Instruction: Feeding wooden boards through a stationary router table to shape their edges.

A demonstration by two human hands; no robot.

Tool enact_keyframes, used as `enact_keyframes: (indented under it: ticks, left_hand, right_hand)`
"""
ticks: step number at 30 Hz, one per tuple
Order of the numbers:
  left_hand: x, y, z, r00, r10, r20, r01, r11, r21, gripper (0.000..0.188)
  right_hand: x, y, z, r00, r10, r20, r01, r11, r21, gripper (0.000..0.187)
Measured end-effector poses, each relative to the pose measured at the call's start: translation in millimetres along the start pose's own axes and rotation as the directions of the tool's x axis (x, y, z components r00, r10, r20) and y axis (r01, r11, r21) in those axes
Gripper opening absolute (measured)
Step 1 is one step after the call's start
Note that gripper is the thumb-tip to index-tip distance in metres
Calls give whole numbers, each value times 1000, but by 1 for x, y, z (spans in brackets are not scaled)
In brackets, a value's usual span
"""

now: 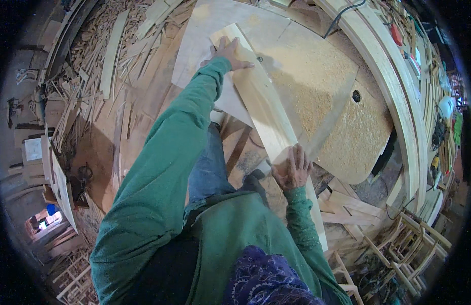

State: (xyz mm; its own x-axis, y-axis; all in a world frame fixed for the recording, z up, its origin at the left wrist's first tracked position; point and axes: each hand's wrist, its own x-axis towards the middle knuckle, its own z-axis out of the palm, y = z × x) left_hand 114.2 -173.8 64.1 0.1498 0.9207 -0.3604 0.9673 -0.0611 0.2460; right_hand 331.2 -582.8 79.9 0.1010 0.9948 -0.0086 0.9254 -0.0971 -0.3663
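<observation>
A long pale wooden board [266,112] lies slantwise over a table [205,25] strewn with sawdust, its near end reaching past the edge toward my right side. My left hand [229,53] rests on the board near its far end, fingers spread and thumb across toward the right edge. Lower along the board, my right hand [292,168] grips it just off the table edge, the thumb side at the left and the fingers over the top. A small dark round piece [259,59] shows at the board's right edge.
Sawdust surrounds a dark round hole [356,96] in the table. Long curved timbers [398,107] run along the right, with a black cable [339,20] near their far end. Offcuts [88,56] pile up at far left. Wooden frames [408,249] stand at near right.
</observation>
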Motion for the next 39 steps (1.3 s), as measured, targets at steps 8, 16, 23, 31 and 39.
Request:
enact_keyframes:
  ticks: [8, 16, 23, 31, 39]
  left_hand:
    - [37, -19, -9, 996, 64, -58, -63, 998, 21, 132]
    - [78, -43, -31, 994, 95, -52, -96, 995, -30, 136]
    - [126, -67, -51, 998, 69, -2, -68, 995, 68, 142]
    - [156, -91, -51, 990, 76, -118, -91, 988, -126, 127]
    - [-55, 16, 22, 989, -113, -99, 92, 977, -193, 124]
  right_hand:
    - [35, -6, 18, 988, -74, -136, 68, 997, -42, 85]
    - [83, -26, 29, 974, -77, -212, 77, 997, -7, 81]
    - [129, -51, 41, 978, -76, -193, 69, 997, -47, 79]
    - [189, -74, 57, 980, -69, -186, 69, 998, -4, 81]
    - [230, -84, 78, 976, -97, -195, 98, 995, -5, 82]
